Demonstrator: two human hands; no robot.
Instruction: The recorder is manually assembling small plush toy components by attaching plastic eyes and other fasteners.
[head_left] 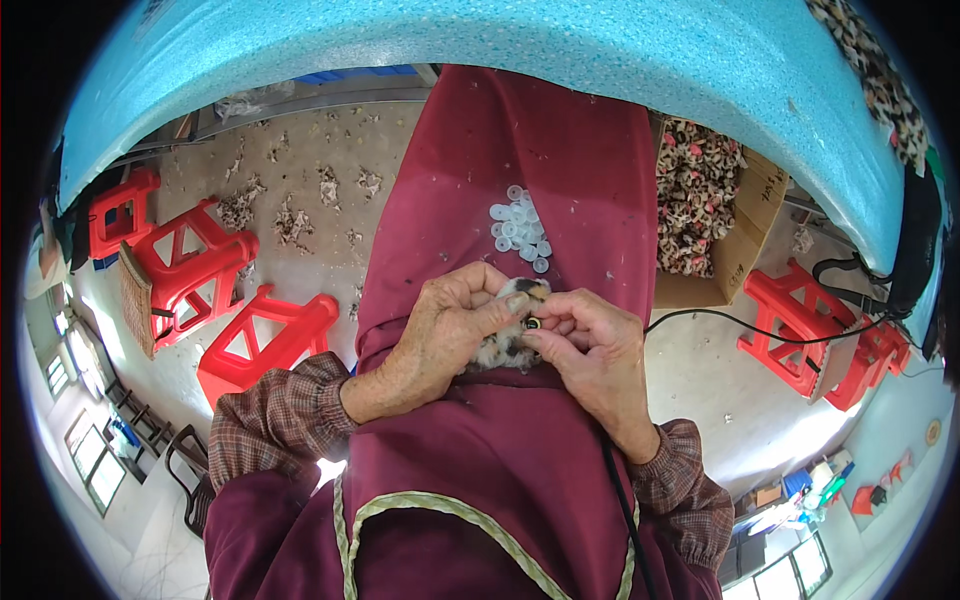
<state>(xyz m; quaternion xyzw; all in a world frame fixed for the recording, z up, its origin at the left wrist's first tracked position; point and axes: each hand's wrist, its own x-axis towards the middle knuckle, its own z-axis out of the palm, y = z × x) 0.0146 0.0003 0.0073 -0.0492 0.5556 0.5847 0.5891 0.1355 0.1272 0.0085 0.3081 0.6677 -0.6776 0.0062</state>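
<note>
Over my lap, a small furry plush piece (497, 352) in white, brown and black is held between my two hands. My left hand (430, 335) pinches its upper left side, thumb pressed on the fur. My right hand (600, 365) has thumb and forefinger closed at the piece's right edge, by a round black and yellow toy eye (533, 323). The far side of the plush and the eye's back are hidden. Just beyond the hands, several translucent white plastic washers (515, 228) lie in a loose cluster on the dark red apron (420, 230).
A light-blue speckled table (500, 40) arches across the far side. Right of my lap, a cardboard box (757, 215) holds many spotted plush pieces (695, 190). Red stools (265, 340) stand on both sides. A black cable (720, 313) runs rightward from my lap. Fabric scraps (292, 222) litter the floor.
</note>
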